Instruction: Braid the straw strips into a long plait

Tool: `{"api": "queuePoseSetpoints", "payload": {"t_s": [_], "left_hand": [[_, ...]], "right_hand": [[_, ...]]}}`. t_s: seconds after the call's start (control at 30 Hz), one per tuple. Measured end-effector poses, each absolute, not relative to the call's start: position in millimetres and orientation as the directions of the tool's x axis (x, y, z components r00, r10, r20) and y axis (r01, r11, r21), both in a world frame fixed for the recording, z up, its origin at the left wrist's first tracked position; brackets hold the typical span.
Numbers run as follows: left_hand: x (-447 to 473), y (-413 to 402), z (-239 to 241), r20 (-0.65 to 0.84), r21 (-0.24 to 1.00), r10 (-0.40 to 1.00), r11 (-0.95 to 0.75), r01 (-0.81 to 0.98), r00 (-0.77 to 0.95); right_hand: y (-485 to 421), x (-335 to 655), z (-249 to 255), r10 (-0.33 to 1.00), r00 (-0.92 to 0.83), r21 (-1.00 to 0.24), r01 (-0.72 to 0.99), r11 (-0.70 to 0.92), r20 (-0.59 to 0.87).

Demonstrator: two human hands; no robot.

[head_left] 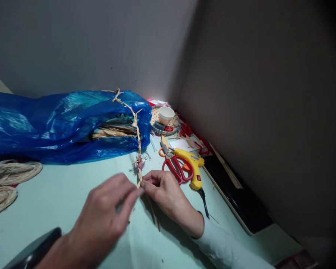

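A thin braided cord [139, 140] of pale dried plant fibre runs from the blue plastic bag down to my hands. My right hand [169, 194] pinches its near end between thumb and fingers. Just left of it, my left hand [108, 209] has thumb and forefinger closed on the same end, fingertips close to those of the right. A small pinkish clip [141, 163] with wire handles sits on the cord just beyond the fingers. Loose strands [154, 213] hang below my right hand over the pale green table.
The blue bag [58, 127] holds dried leaf strips [114, 130]. At right lie red-handled scissors [175, 170], a yellow glue gun [196, 172] and a black flat device [235, 194]. A woven tray [156, 112] carries a cup [166, 114]. Woven soles [14, 173] rest at left.
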State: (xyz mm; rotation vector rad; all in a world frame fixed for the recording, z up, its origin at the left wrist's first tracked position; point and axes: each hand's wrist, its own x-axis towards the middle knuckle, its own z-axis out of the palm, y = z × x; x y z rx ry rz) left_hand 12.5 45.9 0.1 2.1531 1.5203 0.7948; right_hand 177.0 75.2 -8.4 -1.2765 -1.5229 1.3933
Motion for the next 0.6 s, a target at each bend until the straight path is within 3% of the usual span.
{"api": "queuePoseSetpoints", "payload": {"t_s": [0.07, 0.17, 0.27, 0.47, 0.6], "left_hand": [[9, 60, 4, 0.055, 0.765, 0.986, -0.145, 0.628, 0.161], [7, 74, 2, -0.195, 0.94, 0.946, 0.105, 0.326, 0.259], [11, 77, -2, -0.304, 0.951, 0.892, 0.261, 0.169, 0.336], [13, 73, -2, -0.351, 0.936, 0.883, 0.322, 0.144, 0.311], [13, 72, 1, -0.389, 0.921, 0.883, 0.373, 0.11, 0.263]], "right_hand": [[75, 177, -6, 0.945, -0.299, -0.986, 0.14, -0.093, -0.131], [73, 176, -4, 0.925, -0.354, -0.99, 0.038, -0.135, -0.14], [73, 177, -4, 0.929, -0.359, -0.994, 0.077, -0.072, -0.095], [70, 182, 4, 0.934, -0.35, -0.906, 0.414, 0.083, -0.075], [67, 181, 7, 0.933, -0.349, -0.847, 0.518, 0.117, -0.084]]}}
